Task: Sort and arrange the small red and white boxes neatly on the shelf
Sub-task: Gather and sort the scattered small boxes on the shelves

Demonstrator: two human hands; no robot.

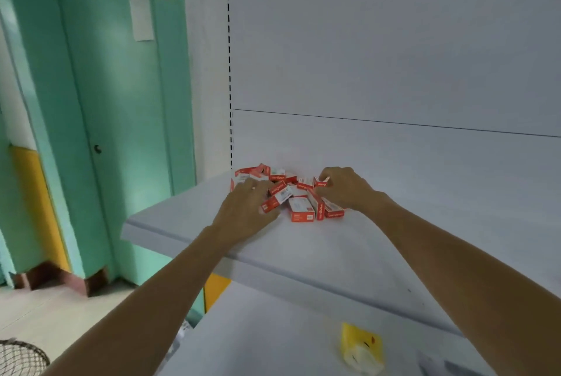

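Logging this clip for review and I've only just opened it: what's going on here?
A person is working with both bare hands on a jumbled pile of small red and white cardboard boxes near the back left corner of a pale grey shelf. The left hand rests on the pile's left side, touching a box. The right hand pinches one small box at the pile's right edge. The boxes lie at mixed angles, not yet lined up. A yellow and white packet sits on the shelf below.
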